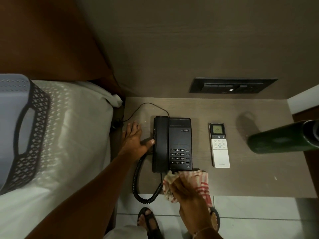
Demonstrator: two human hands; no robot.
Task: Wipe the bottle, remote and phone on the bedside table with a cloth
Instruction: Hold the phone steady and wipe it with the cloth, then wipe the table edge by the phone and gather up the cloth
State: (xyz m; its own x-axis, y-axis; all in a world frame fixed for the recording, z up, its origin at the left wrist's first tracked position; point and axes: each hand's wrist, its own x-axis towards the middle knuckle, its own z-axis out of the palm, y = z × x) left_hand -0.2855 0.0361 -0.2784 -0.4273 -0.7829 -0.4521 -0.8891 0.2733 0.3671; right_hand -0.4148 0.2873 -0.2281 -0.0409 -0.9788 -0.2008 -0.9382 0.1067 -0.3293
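Note:
A black desk phone (179, 140) sits on the bedside table (250, 178) with its handset on the cradle. My left hand (134, 140) lies flat on the table at the phone's left side, thumb touching the handset. My right hand (184, 187) grips a red-and-white checked cloth (201, 184) at the phone's front edge. A white remote (220, 149) with a lit display lies to the right of the phone. A dark green bottle (281, 138) stands at the far right of the table.
A coiled cord (138, 183) loops off the table's front left corner. A bed (72, 135) with a black lattice basket (25, 135) lies to the left. A switch panel (231, 86) is on the wall behind. My sandalled feet (148, 219) stand on tiled floor.

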